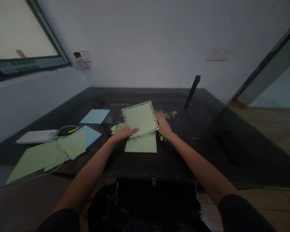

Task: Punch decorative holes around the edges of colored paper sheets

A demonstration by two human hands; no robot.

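Between my two hands a light green sheet of paper (140, 118) is held tilted, with a row of small punched or printed dark shapes along its edges. My left hand (127, 132) grips its lower left side, thumb on top and fingers underneath. At the right edge my right hand (163, 126) is closed on the same sheet, its fingers partly hidden behind it. Below lies another light green sheet (142, 145) with similar small marks near its border; whether it is one sheet or a stack I cannot tell.
Left on the dark table (125, 166) are a pale blue sheet (95, 116), more blue paper (90, 134), plain green sheets (50, 151) and a white device (37, 136) with a cable. A black upright post (192, 91) stands at the back right. A dark flat object (233, 146) lies far right.
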